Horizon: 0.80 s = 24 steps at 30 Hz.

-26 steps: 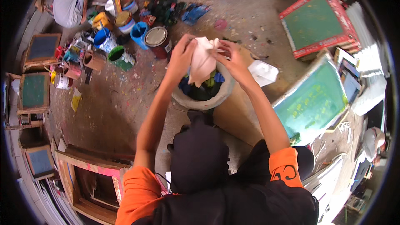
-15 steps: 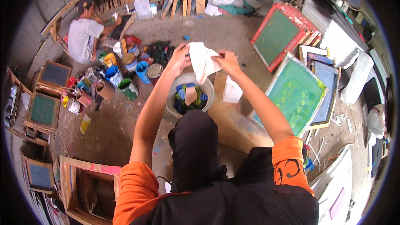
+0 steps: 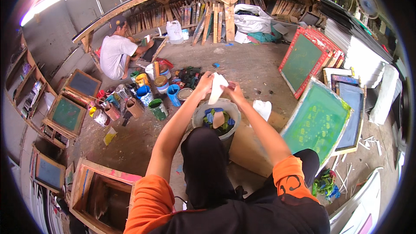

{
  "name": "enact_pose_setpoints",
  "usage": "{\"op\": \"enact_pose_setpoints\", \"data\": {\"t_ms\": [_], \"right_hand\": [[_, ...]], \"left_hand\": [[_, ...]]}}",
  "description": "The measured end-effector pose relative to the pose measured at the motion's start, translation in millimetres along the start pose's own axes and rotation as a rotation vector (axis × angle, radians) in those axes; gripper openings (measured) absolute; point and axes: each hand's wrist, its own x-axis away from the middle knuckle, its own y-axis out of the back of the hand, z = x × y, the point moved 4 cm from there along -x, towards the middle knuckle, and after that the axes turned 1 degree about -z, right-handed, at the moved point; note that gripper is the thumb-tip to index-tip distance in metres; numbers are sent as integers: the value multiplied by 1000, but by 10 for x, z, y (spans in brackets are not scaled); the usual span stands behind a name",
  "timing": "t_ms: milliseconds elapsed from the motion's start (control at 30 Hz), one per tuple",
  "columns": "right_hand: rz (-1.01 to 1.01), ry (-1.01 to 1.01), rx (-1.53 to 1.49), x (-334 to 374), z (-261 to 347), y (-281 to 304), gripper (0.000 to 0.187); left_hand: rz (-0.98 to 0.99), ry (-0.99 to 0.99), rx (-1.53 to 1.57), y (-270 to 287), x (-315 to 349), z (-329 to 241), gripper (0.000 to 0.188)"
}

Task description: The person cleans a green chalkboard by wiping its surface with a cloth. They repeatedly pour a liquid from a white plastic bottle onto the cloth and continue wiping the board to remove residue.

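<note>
A piece of white cloth (image 3: 218,88) is held up in front of me, bunched into a narrow, pointed shape. My left hand (image 3: 205,84) grips its left edge, fingers closed. On the other side, my right hand (image 3: 234,92) pinches the cloth's right edge. Below both hands stands a round grey bucket (image 3: 236,113), partly hidden by my head. Inside it lie blue and green crumpled rags (image 3: 225,126) with a flat tan piece (image 3: 218,120) on top. More white cloth or paper (image 3: 262,109) lies to the right of the bucket.
Open paint cans (image 3: 157,109) cluster at the left, near a crouching person (image 3: 116,52) in a grey shirt. Framed green screens (image 3: 318,117) lean at the right beside a red-framed stack (image 3: 301,63). A wooden frame box (image 3: 104,171) stands at the lower left.
My hands have come closer together, and the white cloth is now narrower and more folded. The view has tilted up, showing more of the back wall and racks.
</note>
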Motion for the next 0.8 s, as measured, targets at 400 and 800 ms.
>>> {"op": "enact_pose_setpoints", "data": {"t_ms": [400,800], "right_hand": [[49,-85,734,-159,-1158,-272,42],[323,-235,-473,73,154,460,58]], "left_hand": [[-91,-22,-12,446,-13,360,21],[175,-50,49,-642,18,14,29]]}}
